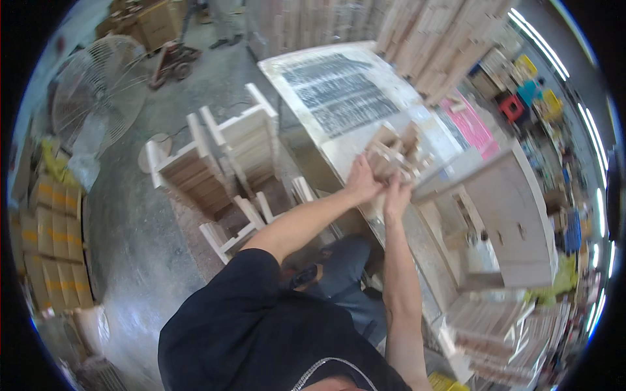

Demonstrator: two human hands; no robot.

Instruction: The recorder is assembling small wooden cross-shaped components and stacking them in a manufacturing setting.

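Both my arms reach forward to a pile of small light-brown wooden blocks (399, 151) at the near edge of the workbench. My left hand (364, 178) is closed on the left side of the wooden blocks. My right hand (395, 195) grips their near side, close beside the left. Motion blur smears the blocks, and several ends stick up at different angles. Beneath them lies the pale worktop (345, 140), with dark grey printed sheets (342, 91) on its far part.
Wooden frames (251, 140) stand on the floor to the left. A box-like wooden piece (502, 221) is on the right, with stacked boards (502, 332) nearer. Tall planks (443, 45) rise behind the bench. A large fan (101, 91) and cartons (55, 241) are farther left.
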